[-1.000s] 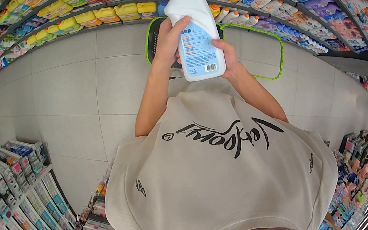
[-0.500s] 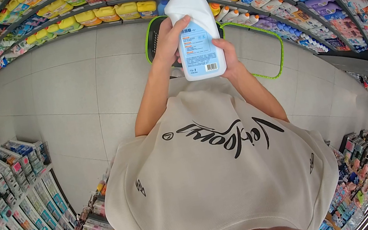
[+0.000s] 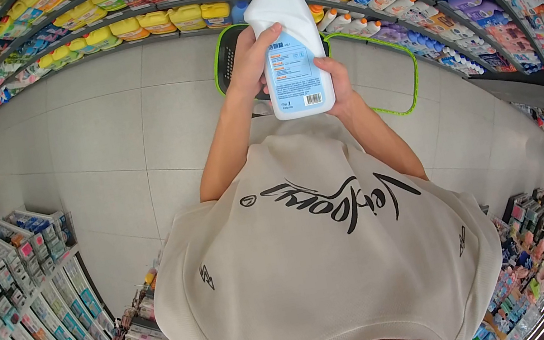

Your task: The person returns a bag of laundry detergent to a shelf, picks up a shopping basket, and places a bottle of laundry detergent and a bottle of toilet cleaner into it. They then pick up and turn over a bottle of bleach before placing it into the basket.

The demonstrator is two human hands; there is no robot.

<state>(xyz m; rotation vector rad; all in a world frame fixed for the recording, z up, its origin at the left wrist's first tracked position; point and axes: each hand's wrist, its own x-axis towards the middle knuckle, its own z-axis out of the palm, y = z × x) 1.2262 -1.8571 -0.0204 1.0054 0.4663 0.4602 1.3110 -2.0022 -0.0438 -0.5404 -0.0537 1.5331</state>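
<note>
A white toilet cleaner bottle (image 3: 288,14) with a blue cap and a bent neck is held up in front of my chest. Its pale blue back label with a barcode faces me. My left hand (image 3: 248,58) grips the bottle's left side, thumb across the front above the label. On the lower right side, my right hand (image 3: 338,80) is closed round the edge, thumb on the label's border. The other fingers of both hands are mostly hidden behind the bottle. Beyond it stands a black shopping basket (image 3: 224,62) with a bright green rim, partly covered by bottle and hands.
A green loop handle (image 3: 416,64) extends right of the basket above the tiled floor (image 3: 100,142). Curved shelves of cleaning bottles (image 3: 187,17) run along the far side and right. Display racks (image 3: 37,284) stand at lower left, with more goods (image 3: 539,239) at lower right.
</note>
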